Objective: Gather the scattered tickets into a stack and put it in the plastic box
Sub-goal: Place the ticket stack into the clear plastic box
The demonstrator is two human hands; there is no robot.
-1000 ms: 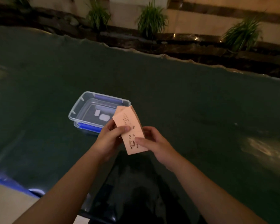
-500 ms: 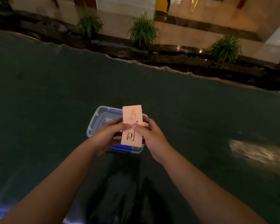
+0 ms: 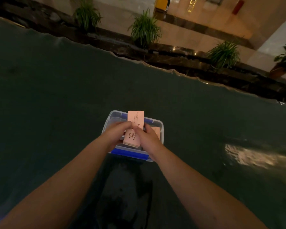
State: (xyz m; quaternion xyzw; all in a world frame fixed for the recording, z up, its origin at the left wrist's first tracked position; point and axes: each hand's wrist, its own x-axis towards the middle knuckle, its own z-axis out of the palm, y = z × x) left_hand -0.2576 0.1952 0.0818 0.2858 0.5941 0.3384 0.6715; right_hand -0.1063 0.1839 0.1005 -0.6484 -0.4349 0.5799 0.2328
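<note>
One head-worn camera looks forward and down (close over both forearms), plastic box point(image 3: 157, 123) toward 12 o'clock.

Lots you can't make out here

Print on the ticket stack point(image 3: 133, 129) is too small to read, both hands point(image 3: 117, 134) cover its middle plus most of the plastic box point(image 3: 160, 129) floor, and the forearms run off the bottom edge.
</note>
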